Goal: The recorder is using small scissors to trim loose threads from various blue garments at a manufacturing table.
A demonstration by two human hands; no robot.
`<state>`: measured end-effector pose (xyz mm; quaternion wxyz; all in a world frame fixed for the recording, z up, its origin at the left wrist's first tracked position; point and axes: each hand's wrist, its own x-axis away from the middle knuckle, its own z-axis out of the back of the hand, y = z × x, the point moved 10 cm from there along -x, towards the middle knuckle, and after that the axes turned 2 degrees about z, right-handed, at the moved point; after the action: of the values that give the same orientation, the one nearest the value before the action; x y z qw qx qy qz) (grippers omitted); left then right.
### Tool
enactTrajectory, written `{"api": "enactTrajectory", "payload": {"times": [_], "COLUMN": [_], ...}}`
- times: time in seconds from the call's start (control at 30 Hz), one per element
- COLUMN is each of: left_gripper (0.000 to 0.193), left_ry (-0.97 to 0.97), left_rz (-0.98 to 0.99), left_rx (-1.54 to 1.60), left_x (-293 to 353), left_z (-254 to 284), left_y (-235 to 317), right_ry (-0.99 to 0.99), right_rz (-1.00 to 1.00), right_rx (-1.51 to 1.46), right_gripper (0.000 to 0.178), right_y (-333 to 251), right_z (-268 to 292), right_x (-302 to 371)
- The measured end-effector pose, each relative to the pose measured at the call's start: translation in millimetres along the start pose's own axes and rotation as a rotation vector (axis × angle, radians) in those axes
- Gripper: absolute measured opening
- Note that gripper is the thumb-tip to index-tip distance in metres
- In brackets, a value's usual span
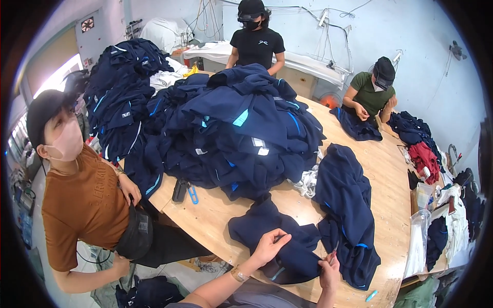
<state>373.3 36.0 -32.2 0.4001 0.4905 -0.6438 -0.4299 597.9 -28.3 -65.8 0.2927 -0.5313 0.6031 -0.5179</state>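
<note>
A dark navy garment (287, 259) lies over the near edge of the table in front of me. My left hand (270, 246), with a watch on its wrist, rests over it; thumb and fingers come together, and I cannot make out what is between them. Closed at the garment's right edge, my right hand (329, 271) holds a small tool with a red part, apparently thread snips (333, 254), tips pointing away from me. Just right of it, a second navy garment (346, 192) with bright blue trim lies stretched out.
A large heap of navy garments (231, 133) covers the table's middle. Near its edge lie a black object (179, 190) and a blue clip-like tool (193, 194). A blue pen-like item (372, 296) lies near right. Co-workers are at left, far side and far right.
</note>
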Motion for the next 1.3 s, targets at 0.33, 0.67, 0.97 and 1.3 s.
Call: {"api": "enactTrajectory", "payload": {"times": [0.33, 0.67, 0.97, 1.3], "left_gripper": [0.015, 0.011, 0.009, 0.013], "left_ry": [0.173, 0.125, 0.053, 0.019], "left_rz": [-0.013, 0.006, 0.049, 0.076], "left_rx": [-0.07, 0.074, 0.114, 0.128], "left_x": [6, -2, 12, 14], "left_z": [27, 23, 4, -7], "left_y": [5, 22, 23, 33], "right_ry": [-0.009, 0.027, -0.249, -0.255], "right_rz": [0.063, 0.219, 0.443, 0.638], "right_rx": [0.183, 0.406, 0.828, 1.092], "right_gripper": [0.024, 0.021, 0.035, 0.04], "right_y": [-1, -32, -66, -81], "right_z": [24, -10, -97, -114], "right_x": [5, 1, 36, 42]}}
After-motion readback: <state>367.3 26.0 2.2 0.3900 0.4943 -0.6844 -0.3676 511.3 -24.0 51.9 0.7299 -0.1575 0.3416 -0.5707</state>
